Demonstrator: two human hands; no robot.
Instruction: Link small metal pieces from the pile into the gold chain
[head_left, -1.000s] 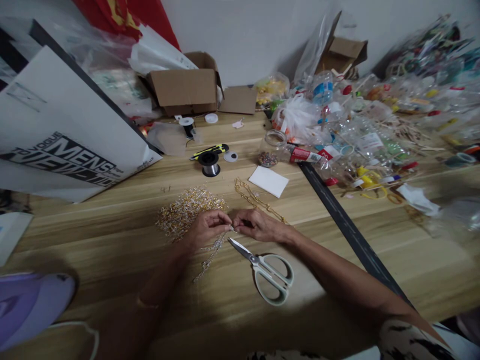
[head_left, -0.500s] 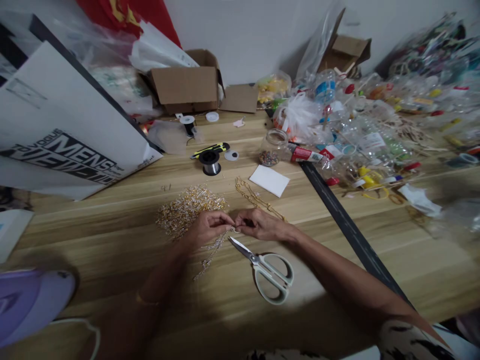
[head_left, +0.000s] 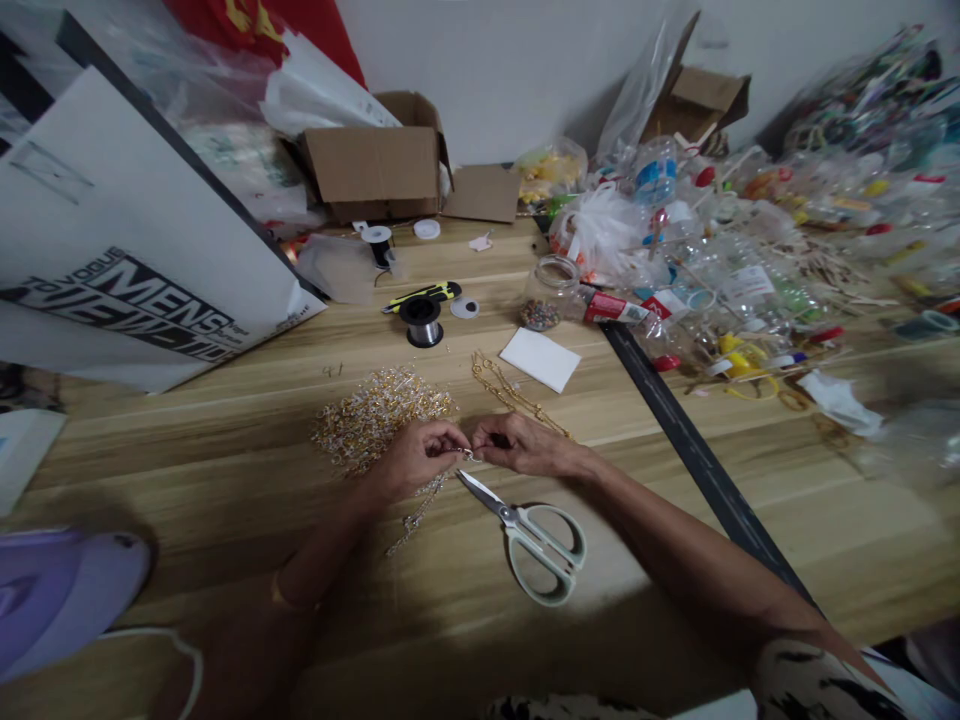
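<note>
Between the fingertips of my left hand (head_left: 421,455) and my right hand (head_left: 517,443) is a small silvery link. Both hands are closed in a pinch on it, nearly touching each other. From under my left hand a silver chain (head_left: 414,520) trails toward me on the wood. A heap of gold and clear small pieces (head_left: 375,410) lies just beyond my left hand. Past my right hand rests a gold chain (head_left: 510,390). Grey-handled scissors (head_left: 525,535) lie just below the hands, blades toward them.
Behind the heap stand a wire spool (head_left: 421,322), a yellow-black utility knife (head_left: 424,296) and a jar of beads (head_left: 547,295). A white pad (head_left: 540,358) lies near the jar. Plastic bottles (head_left: 742,290) pile up right; a white box (head_left: 135,250) stands left.
My hands stay pinched together, with only slight finger movement; a little more of the silvery link shows between them. The view has shifted slightly.
</note>
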